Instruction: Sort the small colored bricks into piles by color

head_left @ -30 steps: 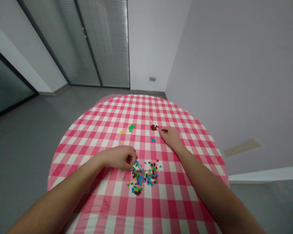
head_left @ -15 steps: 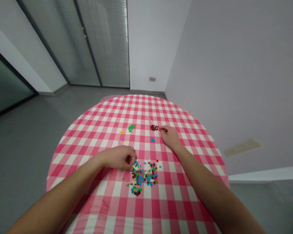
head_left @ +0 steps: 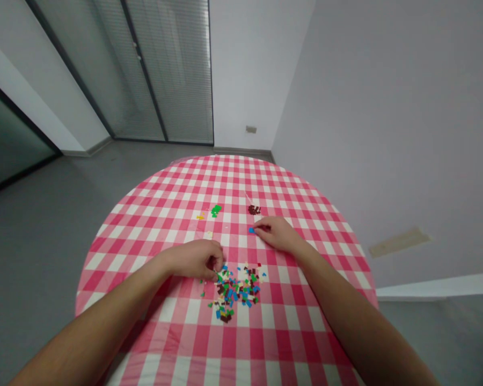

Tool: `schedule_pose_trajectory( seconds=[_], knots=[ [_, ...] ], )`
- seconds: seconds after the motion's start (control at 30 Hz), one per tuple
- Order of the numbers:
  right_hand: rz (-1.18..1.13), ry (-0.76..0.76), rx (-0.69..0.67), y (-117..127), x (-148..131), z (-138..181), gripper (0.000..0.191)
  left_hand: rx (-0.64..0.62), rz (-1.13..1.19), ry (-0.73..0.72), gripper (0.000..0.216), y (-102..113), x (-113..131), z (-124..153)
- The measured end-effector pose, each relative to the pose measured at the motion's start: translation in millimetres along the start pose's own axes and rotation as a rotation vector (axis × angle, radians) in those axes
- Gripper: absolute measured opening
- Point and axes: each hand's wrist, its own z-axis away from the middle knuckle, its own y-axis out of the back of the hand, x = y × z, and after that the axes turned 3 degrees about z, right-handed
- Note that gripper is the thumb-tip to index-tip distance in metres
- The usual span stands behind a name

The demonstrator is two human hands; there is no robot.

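Note:
A heap of small mixed-colour bricks [head_left: 236, 292] lies on the round table with its red-and-white checked cloth [head_left: 177, 209]. My left hand [head_left: 199, 259] rests at the heap's left edge, fingers curled in a pinch on something too small to name. My right hand [head_left: 276, 234] lies farther back, its fingertips pinched beside a small blue piece [head_left: 251, 230]. A little cluster of dark brown pieces [head_left: 254, 209] sits just behind that hand. Green pieces [head_left: 216, 210] and a few yellow ones [head_left: 200, 217] lie to the left, and a pale piece [head_left: 210, 234] sits nearer.
The table stands in a room corner, a grey wall [head_left: 386, 107] close on the right. Glass doors with blinds [head_left: 161, 69] are at the back left. Grey floor [head_left: 44, 214] surrounds the table.
My right hand has drawn back and leftward from the brown cluster to the blue piece. My left hand has stayed at the heap's edge.

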Motion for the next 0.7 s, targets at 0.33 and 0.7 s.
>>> schedule_pose_trajectory(
  seconds=[0.33, 0.7],
  knots=[
    [0.284, -0.207, 0.053, 3.1, 10.8, -4.9, 0.040, 0.010, -0.002, -0.015, 0.013, -1.3, -2.2, 0.2],
    [0.342, -0.225, 0.026, 0.9, 11.0, -7.4, 0.041, 0.004, -0.011, -0.014, 0.012, -0.2, -0.4, 1.0]
  ],
)
